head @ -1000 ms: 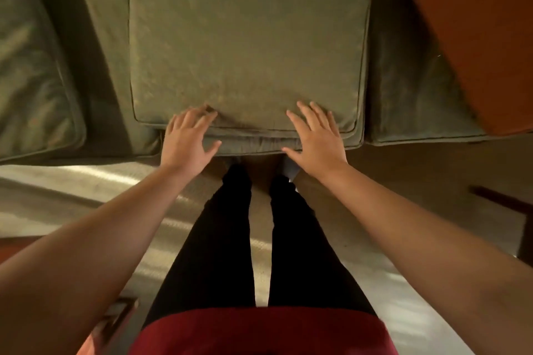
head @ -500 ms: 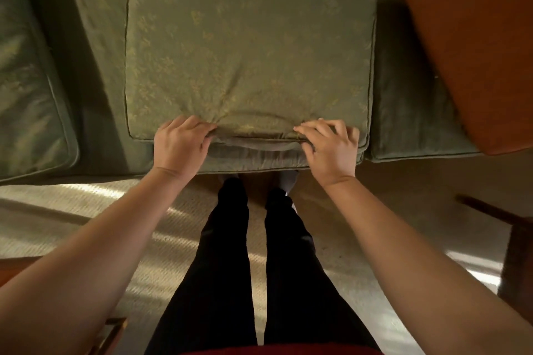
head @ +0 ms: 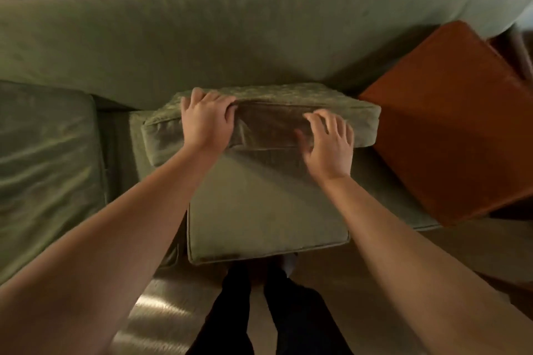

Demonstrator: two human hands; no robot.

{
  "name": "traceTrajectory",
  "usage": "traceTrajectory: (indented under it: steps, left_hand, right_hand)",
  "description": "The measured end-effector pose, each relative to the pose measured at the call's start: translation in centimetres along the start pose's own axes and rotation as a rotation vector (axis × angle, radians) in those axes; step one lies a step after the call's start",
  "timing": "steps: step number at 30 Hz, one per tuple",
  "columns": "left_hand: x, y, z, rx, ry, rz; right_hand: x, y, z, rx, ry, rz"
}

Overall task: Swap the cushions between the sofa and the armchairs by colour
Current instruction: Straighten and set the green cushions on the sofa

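green cushion, patterned face, tilted upright

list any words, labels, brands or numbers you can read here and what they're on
None: no text, label, brand or number can be read in this view.
Green cushion held by the left hand and right hand: only a faint woven pattern, no tag visible.
Orange cushion: plain.
Sofa: plain, and the picture is motion-blurred.

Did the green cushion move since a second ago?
Yes. The green patterned cushion lay flat on the sofa seat; now both hands, left hand and right hand, have tipped its front edge up toward the sofa back.
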State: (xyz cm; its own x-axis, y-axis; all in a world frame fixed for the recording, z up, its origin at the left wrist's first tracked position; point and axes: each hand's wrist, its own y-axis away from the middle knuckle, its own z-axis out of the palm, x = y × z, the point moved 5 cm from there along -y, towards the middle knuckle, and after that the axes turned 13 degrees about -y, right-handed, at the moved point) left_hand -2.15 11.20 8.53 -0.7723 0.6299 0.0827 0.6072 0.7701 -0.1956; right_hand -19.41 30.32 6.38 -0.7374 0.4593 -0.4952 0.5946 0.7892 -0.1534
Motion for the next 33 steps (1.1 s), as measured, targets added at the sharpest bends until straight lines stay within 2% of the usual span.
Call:
traceTrajectory:
  steps: [3, 6, 9, 13, 18, 21, 23, 26, 29, 33]
  left_hand:
    - [-0.4, -2.3, -0.2, 0.073, -0.031, -0.058]
    - [-0.4, -2.9, 0.0, 0.165, -0.078, -0.059]
    - [1.0, -1.5, 1.3, 0.206, -0.099, 0.023]
    - [1.0, -2.0, 2.6, 0.132, -0.111, 0.041]
    - [0.0, -10.9, 0.9, 0.139, -0.156, 0.101]
    - [0.0, -15.7, -0.2, 0.191, -0.209, 0.013]
    - [0.7, -16.5, 1.2, 0.085, -0.207, -0.03]
    - [0.8, -15.9, 5.0, -0.093, -0.27, 0.02]
    - [-0.6, -17.9, 6.1, -0.119, -0.312, 0.051]
    - [-2.1, -19.3, 6.5, -0.135, -0.306, -0.037]
  right_hand:
    - [0.0, -0.7, 2.2, -0.142, 0.016, -0.009]
    - [1.7, -2.2, 3.8, -0.187, 0.123, -0.044]
    - [3.6, -4.5, 4.7, -0.161, 0.157, -0.046]
    - [4.2, -7.8, 4.9, -0.076, 0.123, -0.127]
    - [3.1, -13.7, 3.9, -0.025, 0.034, -0.187]
    - [2.4, -19.5, 3.5, -0.036, 0.048, -0.187]
    - [2.1, -23.1, 3.8, -0.079, 0.072, -0.164]
    - [2.0, -26.2, 4.9, -0.139, 0.066, -0.156]
    - [2.2, -27.0, 5.3, -0.148, 0.062, -0.151]
    - [2.5, -26.7, 5.7, -0.138, 0.071, -0.142]
